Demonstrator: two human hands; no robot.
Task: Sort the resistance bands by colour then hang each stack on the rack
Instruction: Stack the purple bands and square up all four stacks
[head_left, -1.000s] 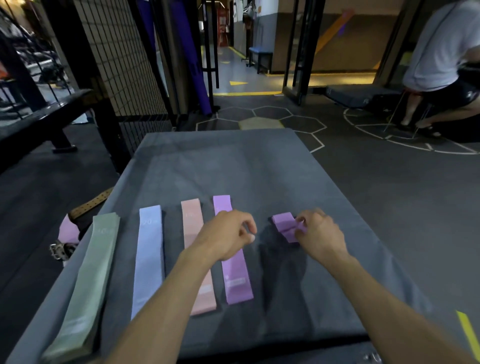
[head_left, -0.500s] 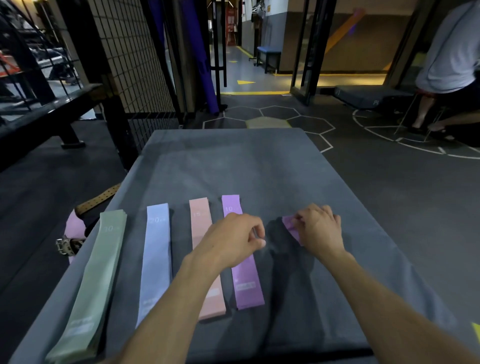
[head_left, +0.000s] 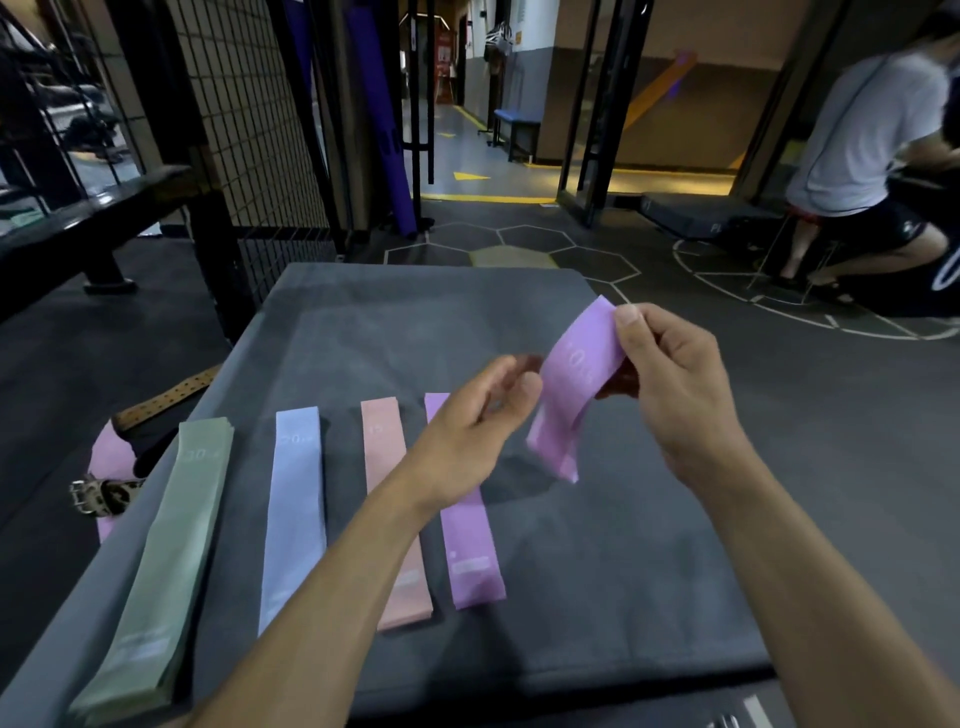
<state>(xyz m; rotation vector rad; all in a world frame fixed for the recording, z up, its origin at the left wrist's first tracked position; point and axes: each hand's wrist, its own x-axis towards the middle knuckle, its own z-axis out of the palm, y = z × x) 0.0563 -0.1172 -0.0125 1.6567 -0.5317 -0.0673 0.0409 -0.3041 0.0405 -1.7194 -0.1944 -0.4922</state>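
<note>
While the right hand (head_left: 680, 400) pinches the top end of a loose purple flat resistance band (head_left: 574, 395) between thumb and curled fingers, that band hangs in the air above the grey cloth-covered table (head_left: 597, 571), bent over w/ its lower end dangling just off the cloth. Left hand (head_left: 470, 436) sits just beside it, fingers loosely curled toward the band's left edge; motion blur there, so can't tell if fingertips touch it, and it holds nothing that shows.

Left forearm crosses over the laid-out bands and hides the mid part of the pink and purple ones.

On the table, 4 strips lie lengthwise, side by side, apart from each other, L to R:
- 1 pale green band stack (head_left: 156, 566), several layers thick at the far end, near the table's left edge
- 1 light blue band (head_left: 293, 509)
- 1 pink band (head_left: 387, 457)
- 1 purple band (head_left: 470, 556), nearest the held one

So 2 purple bands in all, 5 band items counted.

Around: tan perforated leather belt (head_left: 166, 397) w/ metal buckle on the floor left of the table, beside a pink piece (head_left: 106, 467); black wire mesh panel (head_left: 249, 119) behind; dark bench (head_left: 78, 223) far left; another person in a white shirt (head_left: 862, 140) seated far right, well apart.
</note>
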